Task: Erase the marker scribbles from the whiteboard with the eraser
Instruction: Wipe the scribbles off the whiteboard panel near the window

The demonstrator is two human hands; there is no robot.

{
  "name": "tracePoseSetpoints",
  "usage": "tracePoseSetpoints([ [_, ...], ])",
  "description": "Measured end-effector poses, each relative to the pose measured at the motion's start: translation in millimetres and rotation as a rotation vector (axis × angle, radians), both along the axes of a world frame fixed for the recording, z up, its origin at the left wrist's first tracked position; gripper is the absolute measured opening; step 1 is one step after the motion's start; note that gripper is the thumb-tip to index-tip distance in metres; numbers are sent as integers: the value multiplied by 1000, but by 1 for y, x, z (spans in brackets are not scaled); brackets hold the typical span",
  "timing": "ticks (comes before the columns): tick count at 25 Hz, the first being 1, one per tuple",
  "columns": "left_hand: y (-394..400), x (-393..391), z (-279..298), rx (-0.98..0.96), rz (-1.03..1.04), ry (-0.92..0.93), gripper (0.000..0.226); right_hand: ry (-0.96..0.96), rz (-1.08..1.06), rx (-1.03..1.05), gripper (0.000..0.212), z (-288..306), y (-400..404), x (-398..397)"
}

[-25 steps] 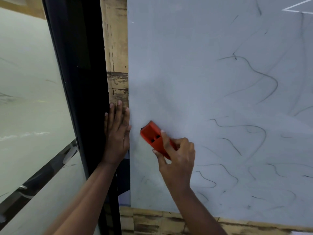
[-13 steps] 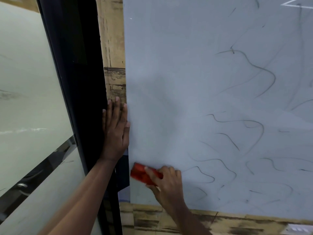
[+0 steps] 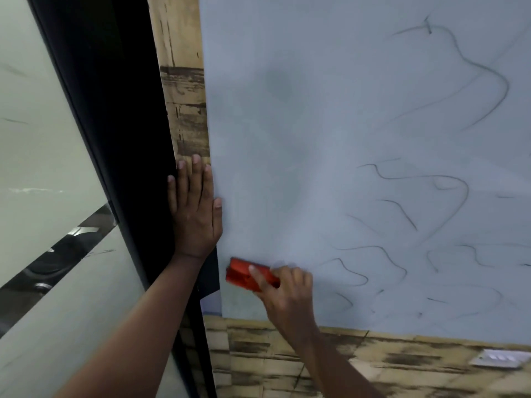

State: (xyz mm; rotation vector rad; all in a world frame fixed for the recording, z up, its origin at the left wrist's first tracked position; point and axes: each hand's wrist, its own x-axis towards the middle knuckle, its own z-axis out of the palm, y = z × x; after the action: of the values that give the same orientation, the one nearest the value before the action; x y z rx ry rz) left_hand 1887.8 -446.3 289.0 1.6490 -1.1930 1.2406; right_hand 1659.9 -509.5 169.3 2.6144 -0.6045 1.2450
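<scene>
The whiteboard (image 3: 330,116) fills the upper right of the view, hung on a wood-patterned wall. Thin black marker scribbles (image 3: 425,179) cover its right half; the left half is smeared grey with no lines. My right hand (image 3: 287,291) grips a red eraser (image 3: 244,274) and holds it against the board near the lower left corner. Flat against the board's left edge rests my left hand (image 3: 195,214), its fingers straight and pointing up.
A black door frame (image 3: 115,116) runs down just left of the board, with frosted glass (image 3: 37,156) beyond it. Below the board is the wood-patterned wall (image 3: 281,366), with a white switch plate (image 3: 500,358) at the lower right.
My right hand has swept the eraser down from the board's middle left to the lower left corner. The left hand has stayed at the board's edge.
</scene>
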Motion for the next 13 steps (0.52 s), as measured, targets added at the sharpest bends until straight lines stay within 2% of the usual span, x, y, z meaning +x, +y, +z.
tracePoseSetpoints([
  [4, -4, 3, -2, -11, 43, -36, 59, 223, 64, -8, 57, -71, -9, -14],
  [7, -4, 4, -4, -6, 55, -36, 59, 327, 82, 27, 49, -90, -16, -21],
  [10, -5, 4, -3, -16, 55, -26, 59, 269, 74, -7, 46, -89, -16, -18],
  [13, -6, 4, -13, 0, 38, -37, 62, 132, 8, 57, 52, -54, -17, -18],
])
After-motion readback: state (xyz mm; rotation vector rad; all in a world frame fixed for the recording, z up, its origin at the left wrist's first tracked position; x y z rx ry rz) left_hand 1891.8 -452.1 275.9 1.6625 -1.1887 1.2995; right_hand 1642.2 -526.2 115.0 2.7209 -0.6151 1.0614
